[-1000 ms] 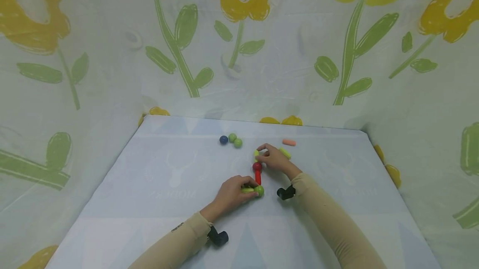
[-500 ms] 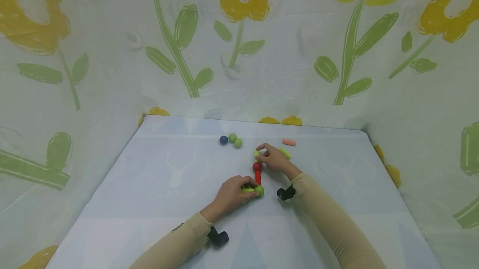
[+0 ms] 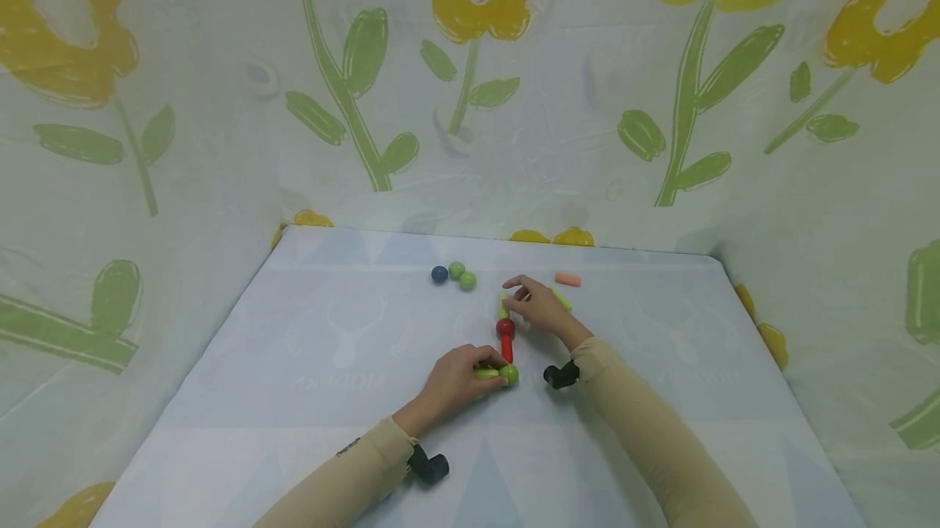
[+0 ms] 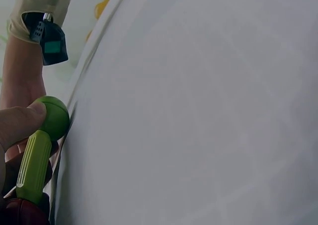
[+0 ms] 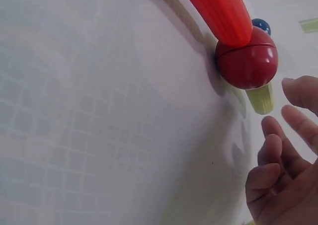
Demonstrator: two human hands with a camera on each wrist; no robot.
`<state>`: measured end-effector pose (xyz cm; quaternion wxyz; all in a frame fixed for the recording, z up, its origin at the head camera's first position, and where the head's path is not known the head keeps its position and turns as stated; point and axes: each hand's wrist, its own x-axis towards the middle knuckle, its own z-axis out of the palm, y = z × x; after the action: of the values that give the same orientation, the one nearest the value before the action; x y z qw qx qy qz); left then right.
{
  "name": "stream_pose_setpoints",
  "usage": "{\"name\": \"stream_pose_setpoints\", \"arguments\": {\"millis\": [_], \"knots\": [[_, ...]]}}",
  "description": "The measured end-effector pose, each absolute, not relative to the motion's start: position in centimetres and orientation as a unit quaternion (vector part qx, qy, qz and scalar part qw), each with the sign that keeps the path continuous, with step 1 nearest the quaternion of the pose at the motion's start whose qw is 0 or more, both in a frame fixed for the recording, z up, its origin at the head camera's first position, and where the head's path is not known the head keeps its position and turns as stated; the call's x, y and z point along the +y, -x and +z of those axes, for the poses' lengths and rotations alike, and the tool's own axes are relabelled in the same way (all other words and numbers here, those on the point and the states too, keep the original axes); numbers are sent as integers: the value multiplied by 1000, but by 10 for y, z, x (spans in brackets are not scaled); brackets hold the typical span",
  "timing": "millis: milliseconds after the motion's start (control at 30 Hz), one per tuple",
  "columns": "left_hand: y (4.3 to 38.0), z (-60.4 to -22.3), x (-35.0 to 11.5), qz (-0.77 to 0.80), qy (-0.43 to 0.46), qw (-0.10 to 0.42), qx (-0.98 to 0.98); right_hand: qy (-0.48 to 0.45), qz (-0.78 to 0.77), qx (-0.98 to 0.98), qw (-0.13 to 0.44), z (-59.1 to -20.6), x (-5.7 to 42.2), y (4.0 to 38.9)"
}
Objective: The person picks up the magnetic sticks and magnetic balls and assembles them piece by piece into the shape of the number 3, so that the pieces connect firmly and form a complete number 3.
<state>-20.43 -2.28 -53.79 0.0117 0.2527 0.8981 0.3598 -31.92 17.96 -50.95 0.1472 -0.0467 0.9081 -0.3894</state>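
Observation:
My left hand (image 3: 457, 377) pinches a green ball (image 3: 508, 374) at the near end of a chain of toy balls and rods. A yellow-green rod (image 3: 485, 374) runs from that ball under the left fingers; in the left wrist view the thumb presses the ball, and a dark red ball (image 4: 24, 212) sits at the rod's other end. A red rod (image 3: 507, 350) leads away from the green ball to a red ball (image 3: 505, 328). Out of its far side sticks another yellow-green rod (image 5: 260, 100). Beside it my right hand (image 3: 539, 306) has its fingers spread, apart from the rod.
Farther back lie a dark blue ball (image 3: 439, 274) and two green balls (image 3: 467, 281). An orange rod (image 3: 568, 279) and a loose yellow-green rod (image 3: 561, 299) lie behind the right hand. A flowered cloth wall (image 3: 543, 136) rises along the table's back edge.
The right hand has let go of the yellow-green rod beyond the red ball, its fingers parting and lifting slightly away. The left hand has stayed on the green ball.

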Motion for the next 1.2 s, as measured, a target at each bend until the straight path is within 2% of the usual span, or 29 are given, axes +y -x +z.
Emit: {"name": "stream_pose_setpoints", "arguments": {"millis": [333, 600, 900, 1200], "knots": [[202, -533, -22, 366, -258, 6, 894, 78, -357, 927, 88, -504, 172, 332], [202, -534, -23, 366, -254, 20, 895, 99, -349, 926, 104, -499, 161, 339], [204, -536, -24, 367, -261, 10, 893, 131, -330, 931, 89, -497, 145, 353], [204, -535, -25, 368, -264, 7, 891, 162, -334, 922, 109, -493, 131, 362]]}}
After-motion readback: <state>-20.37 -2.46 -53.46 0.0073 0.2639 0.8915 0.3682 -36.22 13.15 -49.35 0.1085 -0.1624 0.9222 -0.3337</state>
